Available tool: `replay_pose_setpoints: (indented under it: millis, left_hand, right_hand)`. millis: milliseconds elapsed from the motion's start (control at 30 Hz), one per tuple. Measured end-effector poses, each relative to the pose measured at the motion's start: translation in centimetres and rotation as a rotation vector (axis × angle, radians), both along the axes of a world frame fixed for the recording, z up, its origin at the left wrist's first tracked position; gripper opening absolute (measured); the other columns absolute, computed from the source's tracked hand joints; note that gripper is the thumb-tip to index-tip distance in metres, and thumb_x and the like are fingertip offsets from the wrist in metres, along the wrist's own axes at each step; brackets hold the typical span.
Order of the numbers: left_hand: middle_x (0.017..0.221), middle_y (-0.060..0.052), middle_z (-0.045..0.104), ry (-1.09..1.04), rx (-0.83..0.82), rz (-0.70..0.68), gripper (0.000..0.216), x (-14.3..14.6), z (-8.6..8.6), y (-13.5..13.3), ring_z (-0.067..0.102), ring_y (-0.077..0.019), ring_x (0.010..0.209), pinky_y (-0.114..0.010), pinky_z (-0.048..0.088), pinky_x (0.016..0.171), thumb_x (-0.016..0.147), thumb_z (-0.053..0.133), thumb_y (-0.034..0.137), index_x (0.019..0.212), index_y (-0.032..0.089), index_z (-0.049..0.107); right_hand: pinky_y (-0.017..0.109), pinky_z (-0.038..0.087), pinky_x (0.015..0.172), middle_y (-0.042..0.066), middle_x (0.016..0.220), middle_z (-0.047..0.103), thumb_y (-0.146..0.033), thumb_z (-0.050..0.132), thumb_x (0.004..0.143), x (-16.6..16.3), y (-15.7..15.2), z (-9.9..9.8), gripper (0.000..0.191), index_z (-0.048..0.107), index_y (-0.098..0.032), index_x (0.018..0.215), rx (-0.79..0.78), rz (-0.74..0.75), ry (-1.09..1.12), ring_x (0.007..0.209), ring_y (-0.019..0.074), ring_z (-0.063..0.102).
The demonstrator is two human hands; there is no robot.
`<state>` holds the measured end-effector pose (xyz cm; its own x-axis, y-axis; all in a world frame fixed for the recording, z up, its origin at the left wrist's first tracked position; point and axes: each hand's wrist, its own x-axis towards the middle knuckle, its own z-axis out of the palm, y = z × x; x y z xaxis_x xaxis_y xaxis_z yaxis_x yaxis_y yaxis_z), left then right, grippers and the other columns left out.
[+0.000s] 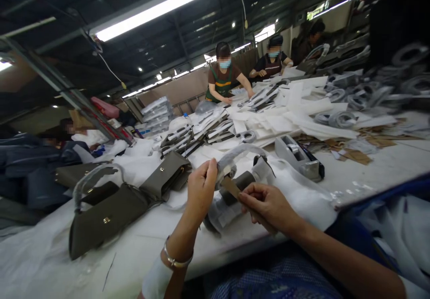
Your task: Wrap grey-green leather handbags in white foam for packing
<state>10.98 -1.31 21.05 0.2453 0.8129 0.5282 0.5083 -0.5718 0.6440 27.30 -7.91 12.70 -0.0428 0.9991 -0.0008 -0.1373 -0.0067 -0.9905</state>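
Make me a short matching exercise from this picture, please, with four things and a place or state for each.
1. Right hand
2. Bracelet
3. Tape dispenser
4. Ceiling lamp

A. On the table
B. Holding a brown strip
C. Overhead, lit
D. Around the left wrist

Pairs: 1-B, 2-D, 3-A, 4-C

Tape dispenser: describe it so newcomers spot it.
On the white table, look beyond the right hand. The tape dispenser sits there, beside the brown scraps. Unlike the white sheeting nearby, it is a grey block with a dark end.
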Motion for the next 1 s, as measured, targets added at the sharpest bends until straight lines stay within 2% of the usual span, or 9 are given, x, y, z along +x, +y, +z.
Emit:
replay_pose_setpoints:
  millis: [100,233,300,433,500,600,767,900,1000]
  left_hand:
    - [0.060,0.005,0.031,-0.004,0.012,0.010,0.042,0.0,-0.2,-0.2,0.034,-0.0109,0.058,-0.027,0.026,0.057,0.099,0.039,0.042,0.063,0.021,0.034]
    - [0.060,0.005,0.029,-0.014,0.041,0.067,0.042,-0.3,-0.2,-0.2,0.034,-0.0111,0.058,-0.027,0.026,0.057,0.099,0.040,0.042,0.062,0.021,0.034]
    - [0.060,0.005,0.029,-0.035,0.051,0.089,0.042,-0.4,-0.1,-0.2,0.034,-0.0113,0.059,-0.027,0.026,0.057,0.098,0.040,0.042,0.062,0.021,0.034]
    - [0.059,0.005,0.027,-0.048,0.069,0.116,0.042,-0.2,-0.4,-0.5,0.032,-0.0114,0.058,-0.027,0.025,0.056,0.098,0.040,0.043,0.062,0.021,0.034]
    - [0.058,0.005,0.027,-0.043,0.081,0.123,0.043,0.1,-0.5,-0.9,0.031,-0.0114,0.057,-0.028,0.024,0.055,0.098,0.041,0.043,0.062,0.021,0.032]
    - [0.058,0.005,0.027,-0.028,0.096,0.123,0.043,0.3,-0.7,-1.3,0.032,-0.0112,0.056,-0.028,0.024,0.055,0.098,0.041,0.042,0.062,0.021,0.032]
    - [0.058,0.005,0.026,-0.002,0.092,0.112,0.043,0.0,-0.7,-1.7,0.032,-0.0114,0.056,-0.028,0.024,0.055,0.098,0.041,0.042,0.062,0.021,0.031]
    - [0.059,0.005,0.026,0.007,0.101,0.091,0.042,-0.1,-0.5,-2.0,0.032,-0.0117,0.057,-0.028,0.024,0.056,0.098,0.040,0.041,0.062,0.021,0.031]
    - [0.059,0.005,0.028,0.008,0.091,0.076,0.042,-0.2,-0.5,-2.3,0.033,-0.0117,0.058,-0.027,0.025,0.057,0.098,0.040,0.042,0.062,0.021,0.031]
  right_hand:
    - [0.021,0.040,0.041,-0.001,0.061,0.067,-0.059,0.071,0.077,0.3,0.0,-0.8,0.042,0.057,-0.020,0.074,0.008,-0.043,-0.030,0.043,0.0100,0.055]
    - [0.025,0.047,0.052,0.000,0.062,0.068,-0.059,0.069,0.079,3.3,-0.2,-3.5,0.040,0.057,-0.020,0.073,0.044,-0.105,-0.165,0.051,0.0145,0.063]
    - [0.027,0.049,0.060,0.001,0.067,0.069,-0.056,0.068,0.081,6.1,0.0,-4.9,0.036,0.061,-0.021,0.077,0.108,-0.206,-0.346,0.060,0.0169,0.066]
    - [0.031,0.047,0.067,0.003,0.079,0.071,-0.046,0.066,0.085,12.7,1.7,-7.1,0.024,0.067,-0.022,0.089,0.250,-0.578,-0.870,0.071,0.0203,0.065]
    - [0.032,0.046,0.075,0.008,0.093,0.071,-0.035,0.062,0.089,15.1,2.8,-8.0,0.016,0.067,-0.020,0.093,0.282,-0.651,-1.150,0.088,0.0237,0.065]
    - [0.032,0.043,0.081,0.010,0.100,0.069,-0.023,0.057,0.091,16.2,3.8,-9.9,0.012,0.069,-0.019,0.090,0.252,-0.516,-1.401,0.102,0.0253,0.061]
    - [0.028,0.042,0.073,0.007,0.087,0.070,-0.021,0.057,0.090,15.0,3.4,-13.0,0.016,0.073,-0.019,0.086,0.196,-0.328,-1.393,0.086,0.0207,0.064]
    - [0.028,0.042,0.079,0.010,0.094,0.071,-0.019,0.054,0.091,15.3,2.9,-13.7,0.021,0.074,-0.017,0.097,0.169,-0.311,-1.347,0.092,0.0210,0.063]
    - [0.027,0.043,0.080,0.010,0.092,0.070,-0.023,0.058,0.088,15.6,2.8,-13.4,0.019,0.075,-0.017,0.093,0.164,-0.336,-1.308,0.092,0.0212,0.063]
